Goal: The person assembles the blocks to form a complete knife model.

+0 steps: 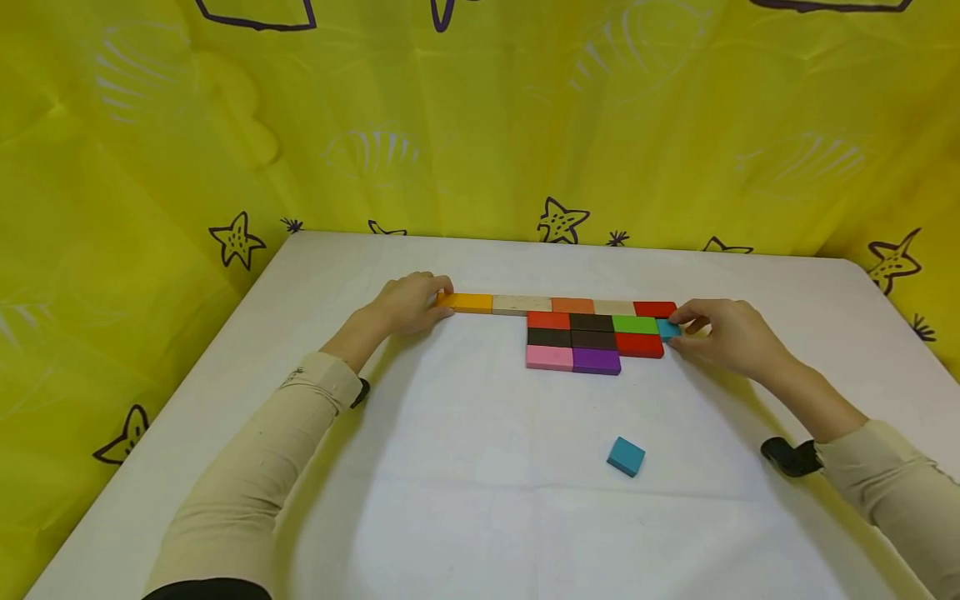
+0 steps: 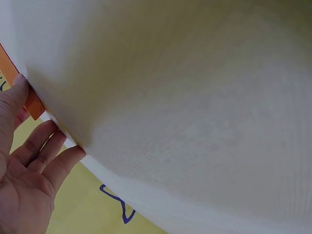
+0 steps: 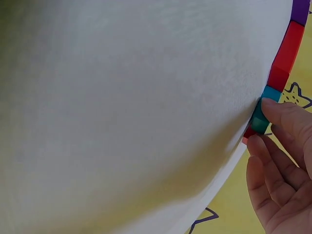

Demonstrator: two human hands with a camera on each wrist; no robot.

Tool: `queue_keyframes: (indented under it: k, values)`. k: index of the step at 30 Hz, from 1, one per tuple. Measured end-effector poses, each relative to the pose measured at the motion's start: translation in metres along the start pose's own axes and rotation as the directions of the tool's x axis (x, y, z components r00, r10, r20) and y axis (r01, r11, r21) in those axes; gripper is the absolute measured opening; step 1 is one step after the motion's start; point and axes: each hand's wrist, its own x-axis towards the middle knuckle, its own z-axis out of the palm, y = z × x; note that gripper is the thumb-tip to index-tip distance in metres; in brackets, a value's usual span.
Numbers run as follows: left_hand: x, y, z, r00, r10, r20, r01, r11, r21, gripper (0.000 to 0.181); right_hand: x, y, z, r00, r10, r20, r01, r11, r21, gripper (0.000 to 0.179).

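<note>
My left hand [image 1: 412, 302] pinches the far left end of a yellow-orange block [image 1: 472, 303], its thumb on the near side; the left wrist view shows the thumb against that block [image 2: 34, 105]. With thumb and fingertips my right hand [image 1: 731, 333] pinches a small blue block [image 1: 669, 330] at the right side of the arrangement. In the right wrist view the thumb lies on this blue block [image 3: 260, 118], close beside a red block [image 3: 286, 56]. A second blue block [image 1: 626, 457] lies alone nearer the front.
From the yellow-orange block a back row runs right: natural wood block [image 1: 521, 305], orange, wood, then red [image 1: 655, 309]. In front sit shorter rows with black, green [image 1: 634, 325], red [image 1: 640, 345], pink [image 1: 550, 357] and purple [image 1: 596, 361] blocks. A yellow curtain [image 1: 480, 108] hangs behind the white table [image 1: 480, 517].
</note>
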Motion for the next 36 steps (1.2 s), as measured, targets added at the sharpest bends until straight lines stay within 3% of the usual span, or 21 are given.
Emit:
queue_keyframes:
  k: [16, 25, 36]
  values:
    - [-0.0007, 0.0006, -0.0001, 1.0, 0.01, -0.006, -0.01, 1.0, -0.001, 0.034, -0.0007, -0.0013, -0.0004, 1.0, -0.011, -0.017, 0.011, 1.0, -0.017, 0.026]
    - [-0.0002, 0.0011, 0.0003, 1.0, 0.004, -0.004, -0.004, 1.0, -0.002, 0.034, 0.0029, 0.0004, -0.0037, 0.993, 0.093, 0.071, -0.096, 0.994, 0.043, 0.061]
    - [-0.0012, 0.0021, -0.0007, 1.0, -0.003, -0.003, 0.003, 1.0, 0.0, 0.035, 0.0061, 0.0054, -0.0051, 0.981, 0.148, 0.129, -0.155, 0.987, 0.04, 0.063]
